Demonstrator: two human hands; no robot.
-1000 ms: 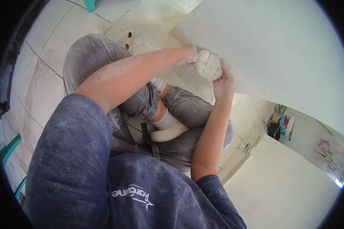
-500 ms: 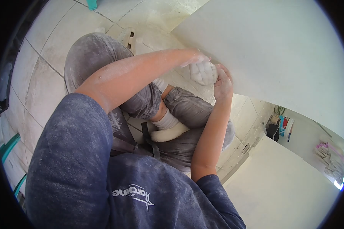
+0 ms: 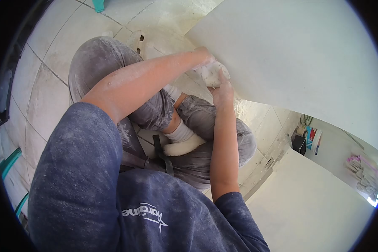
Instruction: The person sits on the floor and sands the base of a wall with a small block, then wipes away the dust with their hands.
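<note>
Between my two hands is a small, rounded white piece (image 3: 214, 75), dusty and pale, close to the edge of a large white panel. My left hand (image 3: 204, 58) is closed at its upper left side, with most of the fingers hidden. From below, my right hand (image 3: 223, 89) grips the piece, thumb laid over its face and fingers curled under it. White dust coats both hands and forearms.
The large white panel (image 3: 298, 54) slants across the upper right. A second pale panel (image 3: 306, 201) stands lower right, near a black item (image 3: 299, 143) and crumpled cloth (image 3: 363, 174). My crossed legs (image 3: 101, 63) rest on the tiled floor (image 3: 54, 80).
Both hands and the white piece have moved left, toward my body. The piece is turned, so its gridded face no longer shows clearly. My right forearm is more upright.
</note>
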